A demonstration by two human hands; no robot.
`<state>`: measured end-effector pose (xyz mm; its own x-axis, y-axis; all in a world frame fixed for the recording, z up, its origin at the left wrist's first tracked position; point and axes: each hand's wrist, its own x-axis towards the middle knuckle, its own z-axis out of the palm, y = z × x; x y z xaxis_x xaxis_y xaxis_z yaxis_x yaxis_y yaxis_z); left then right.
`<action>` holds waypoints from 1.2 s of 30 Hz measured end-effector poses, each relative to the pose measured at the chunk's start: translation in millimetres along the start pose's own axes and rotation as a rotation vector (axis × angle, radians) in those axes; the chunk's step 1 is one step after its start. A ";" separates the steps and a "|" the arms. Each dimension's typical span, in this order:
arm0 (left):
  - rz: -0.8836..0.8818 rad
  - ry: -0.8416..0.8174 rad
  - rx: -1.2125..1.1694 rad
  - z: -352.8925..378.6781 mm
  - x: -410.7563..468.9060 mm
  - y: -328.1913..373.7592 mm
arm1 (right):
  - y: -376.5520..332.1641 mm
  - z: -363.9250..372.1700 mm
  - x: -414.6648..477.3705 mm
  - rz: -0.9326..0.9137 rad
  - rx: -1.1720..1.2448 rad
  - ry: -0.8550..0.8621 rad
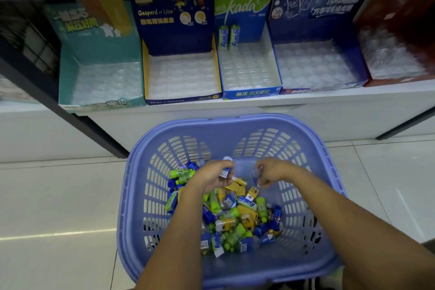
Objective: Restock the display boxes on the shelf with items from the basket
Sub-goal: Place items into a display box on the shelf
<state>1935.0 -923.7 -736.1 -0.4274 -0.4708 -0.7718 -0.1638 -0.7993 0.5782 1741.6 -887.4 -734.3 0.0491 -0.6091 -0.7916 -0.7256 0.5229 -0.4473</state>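
Inside lilac slatted basket [235, 125], jumbled blue, green, yellow packets [237, 219]

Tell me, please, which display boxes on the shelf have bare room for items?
The teal box, Gaspard et Lisa box, blue eraser box and red box look bare. The kada box is free before two packs at its back. The basket is crowded mid-floor.

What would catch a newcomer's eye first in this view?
The purple basket on the floor, holding a bright pile of green, blue and yellow packs; over it the left hand grips a blue pack and the right hand pinches a small item. Behind, the display boxes on the shelf look nearly bare, with only two kada packs standing in the middle box.
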 end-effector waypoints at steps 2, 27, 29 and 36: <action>0.025 -0.012 0.021 1.1 -7.4 10.8 | -18.1 -16.0 -25.6 -0.130 0.480 -0.062; 0.880 0.780 0.266 -46.3 -108.1 123.1 | -269.2 -118.4 -54.3 -0.754 -0.203 0.879; 0.873 0.773 0.286 -47.7 -102.5 118.9 | -276.2 -115.9 -42.2 -0.749 -0.298 0.879; 0.899 0.750 0.265 -52.8 -100.5 118.9 | -280.7 -116.0 -17.3 -0.781 -0.453 0.862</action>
<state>2005.4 -991.2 -603.8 0.1270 -0.9916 0.0253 -0.2874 -0.0124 0.9577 1864.8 -1092.8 -546.8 0.2320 -0.9457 0.2277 -0.8843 -0.3025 -0.3555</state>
